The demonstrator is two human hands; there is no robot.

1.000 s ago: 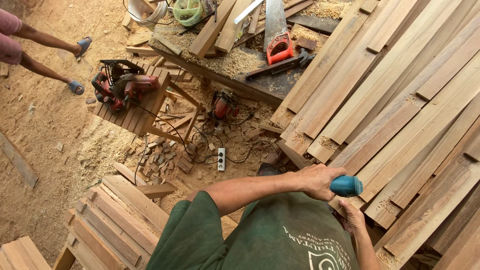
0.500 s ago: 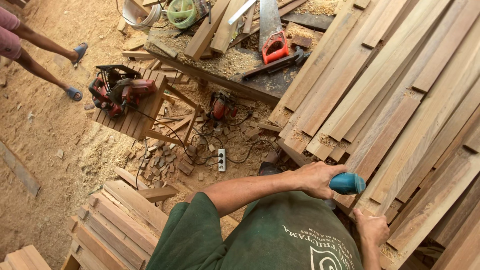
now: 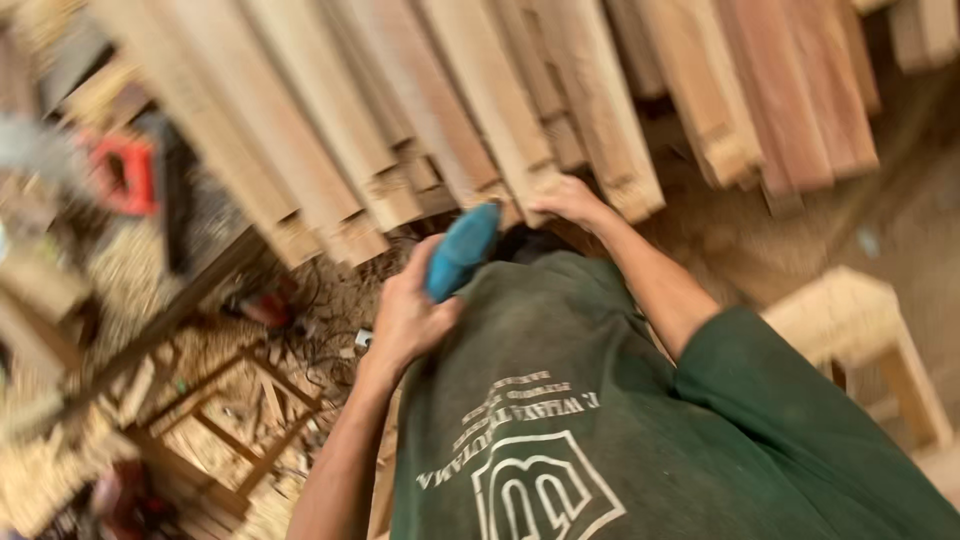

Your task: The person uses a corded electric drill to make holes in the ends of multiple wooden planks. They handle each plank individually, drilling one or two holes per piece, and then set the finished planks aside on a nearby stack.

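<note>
My left hand [image 3: 408,318] grips the handle of a blue tool [image 3: 462,250] held in front of my green shirt [image 3: 600,420]. The tool's working end is hidden behind the shirt and hand. My right hand [image 3: 572,198] reaches forward and rests with its fingers on the sawn end of a wooden plank [image 3: 600,130]. That plank belongs to a stack of long reddish-brown planks [image 3: 420,110] running away from me. The picture is motion-blurred.
A pale wooden stool [image 3: 860,320] stands at the right on the sawdust-covered ground. At the left lie a blurred red power tool [image 3: 125,170], a small wooden frame [image 3: 235,410], offcuts and cables.
The view has swung and rotated sharply and blurred. My right hand has gone from below the blue tool to the end of a plank. My left hand still holds the tool.
</note>
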